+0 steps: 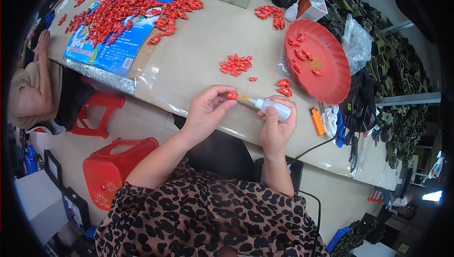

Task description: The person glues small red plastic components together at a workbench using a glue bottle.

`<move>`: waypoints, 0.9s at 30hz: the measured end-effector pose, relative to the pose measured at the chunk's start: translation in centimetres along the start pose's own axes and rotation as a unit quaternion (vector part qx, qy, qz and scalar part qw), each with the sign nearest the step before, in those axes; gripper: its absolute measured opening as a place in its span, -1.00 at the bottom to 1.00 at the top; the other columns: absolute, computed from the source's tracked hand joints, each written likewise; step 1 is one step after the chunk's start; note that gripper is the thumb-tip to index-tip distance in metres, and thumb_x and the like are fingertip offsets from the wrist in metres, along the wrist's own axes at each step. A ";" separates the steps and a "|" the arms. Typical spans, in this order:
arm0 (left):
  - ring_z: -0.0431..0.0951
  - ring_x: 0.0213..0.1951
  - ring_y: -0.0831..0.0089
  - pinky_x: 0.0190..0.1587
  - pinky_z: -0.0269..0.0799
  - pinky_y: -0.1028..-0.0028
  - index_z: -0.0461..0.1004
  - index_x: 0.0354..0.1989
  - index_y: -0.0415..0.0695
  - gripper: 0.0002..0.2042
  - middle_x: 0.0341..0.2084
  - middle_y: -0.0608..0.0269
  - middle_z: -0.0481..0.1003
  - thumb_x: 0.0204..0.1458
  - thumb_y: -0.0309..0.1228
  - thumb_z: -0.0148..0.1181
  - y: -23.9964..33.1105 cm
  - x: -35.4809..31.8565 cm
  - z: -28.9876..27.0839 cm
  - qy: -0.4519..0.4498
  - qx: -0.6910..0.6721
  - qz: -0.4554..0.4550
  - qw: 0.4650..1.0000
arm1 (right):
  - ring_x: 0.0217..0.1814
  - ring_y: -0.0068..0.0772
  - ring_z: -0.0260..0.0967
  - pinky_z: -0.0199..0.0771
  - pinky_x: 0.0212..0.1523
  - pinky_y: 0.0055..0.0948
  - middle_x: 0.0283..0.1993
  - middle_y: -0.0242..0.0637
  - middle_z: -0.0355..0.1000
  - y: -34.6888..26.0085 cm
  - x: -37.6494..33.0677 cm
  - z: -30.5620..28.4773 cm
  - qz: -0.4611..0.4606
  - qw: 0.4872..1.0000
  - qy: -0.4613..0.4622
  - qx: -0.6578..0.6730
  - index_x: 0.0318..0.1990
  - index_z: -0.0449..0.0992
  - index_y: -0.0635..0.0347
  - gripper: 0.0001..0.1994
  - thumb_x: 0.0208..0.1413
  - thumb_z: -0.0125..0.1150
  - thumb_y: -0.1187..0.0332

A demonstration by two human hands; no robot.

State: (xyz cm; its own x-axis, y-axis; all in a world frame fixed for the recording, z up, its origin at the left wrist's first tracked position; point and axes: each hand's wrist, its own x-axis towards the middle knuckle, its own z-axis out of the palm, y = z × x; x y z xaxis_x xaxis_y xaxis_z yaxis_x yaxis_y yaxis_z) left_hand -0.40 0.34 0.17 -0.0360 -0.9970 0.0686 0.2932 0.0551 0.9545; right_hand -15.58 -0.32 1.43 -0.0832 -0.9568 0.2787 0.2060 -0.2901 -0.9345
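Head view shows a small glossy red plastic piece [232,95] pinched between the thumb and fingertips of the left hand [207,110], lifted just above the near edge of the pale cardboard-covered worktable [198,53], so that one face of it is turned toward the nozzle. The right hand [276,127] is clenched around a small white squeeze bottle with a thin yellow nozzle [273,107], held nearly level with the nozzle tip touching the red piece; gripping the body of the bottle seems to allow both aiming and squeezing. Just beyond the red piece lies a small heap of similar red pieces [235,64], with a few loose ones [284,88] to its right, near the bottle. Farther right of the red piece sits a round red plastic tray [326,75] with several pieces scattered on it, tilted against a clear plastic bag [357,44]. An orange lighter [317,121] lies right of the bottle, beside a crumpled white cloth [330,120]. Far beyond and left of the red piece, a large spread of red pieces [123,8] covers a blue printed sheet [111,49]. Left of the red piece, below the table edge, stand two red plastic stools [111,169], and another person's arm [40,75] rests at the table's far left. Nothing lies between the two hands.
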 end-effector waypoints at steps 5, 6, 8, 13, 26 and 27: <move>0.37 -0.34 0.66 -0.26 0.30 0.68 0.31 -0.20 -0.28 -0.78 -0.39 0.32 0.36 -0.08 -0.61 0.04 -0.1 0.0 0.1 0.010 -0.012 0.002 1.000 | -0.47 -0.57 0.22 0.28 -0.44 -0.63 -0.29 -0.20 0.25 0.1 0.0 -0.1 0.010 1.000 0.003 0.002 -0.30 0.22 0.27 -0.81 -0.03 0.07 0.43; 0.37 -0.34 0.66 -0.26 0.30 0.68 0.31 -0.20 -0.28 -0.78 -0.39 0.32 0.36 -0.08 -0.61 0.04 -0.1 0.0 0.1 0.010 -0.012 0.002 1.000 | -0.47 -0.58 0.22 0.27 -0.44 -0.63 -0.30 -0.20 0.25 0.1 0.0 -0.1 0.008 1.000 0.002 0.005 -0.30 0.22 0.27 -0.81 -0.03 0.07 0.43; 0.36 -0.34 0.67 -0.26 0.29 0.68 0.31 -0.20 -0.29 -0.78 -0.40 0.32 0.36 -0.08 -0.61 0.04 -0.1 0.0 0.0 0.011 -0.018 0.007 1.000 | -0.48 -0.58 0.22 0.27 -0.44 -0.64 -0.30 -0.20 0.25 0.0 -0.1 -0.1 0.006 1.000 0.001 0.007 -0.31 0.22 0.27 -0.81 -0.03 0.07 0.43; 0.36 -0.34 0.67 -0.27 0.29 0.68 0.31 -0.20 -0.29 -0.78 -0.40 0.32 0.36 -0.08 -0.61 0.04 0.0 0.0 0.1 0.011 -0.014 0.005 1.000 | -0.42 -0.55 0.27 0.32 -0.40 -0.62 -0.29 -0.22 0.24 -0.1 -0.1 -0.4 0.014 1.000 -0.014 -0.001 -0.30 0.21 0.29 -0.79 -0.03 0.08 0.44; 0.32 -0.35 0.61 -0.26 0.24 0.62 0.26 -0.20 -0.24 -0.81 -0.38 0.28 0.35 0.00 -0.52 -0.04 0.6 1.0 -0.8 -0.038 -0.099 -0.048 0.993 | -0.49 -0.51 0.17 0.14 -0.50 -0.60 -0.35 -0.24 0.27 -0.4 1.1 -0.5 0.104 0.975 0.032 0.195 -0.31 0.28 0.24 -0.81 0.03 0.00 0.30; 0.32 -0.35 0.61 -0.26 0.24 0.62 0.26 -0.20 -0.24 -0.81 -0.38 0.28 0.35 0.00 -0.52 -0.04 0.8 1.1 -0.9 -0.038 -0.098 -0.048 0.993 | -0.48 -0.51 0.17 0.14 -0.50 -0.61 -0.35 -0.24 0.27 -0.5 1.1 -0.5 0.111 0.971 0.026 0.210 -0.31 0.29 0.24 -0.81 0.03 0.00 0.29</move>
State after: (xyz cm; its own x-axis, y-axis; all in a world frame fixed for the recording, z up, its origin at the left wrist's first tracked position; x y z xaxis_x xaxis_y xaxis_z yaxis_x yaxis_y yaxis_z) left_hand 0.65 -0.79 0.76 -0.1423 -0.9898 0.0094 0.4657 -0.0586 0.8830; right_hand -16.25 -1.24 2.14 -0.0378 -0.9975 0.0590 0.6028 -0.0698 -0.7949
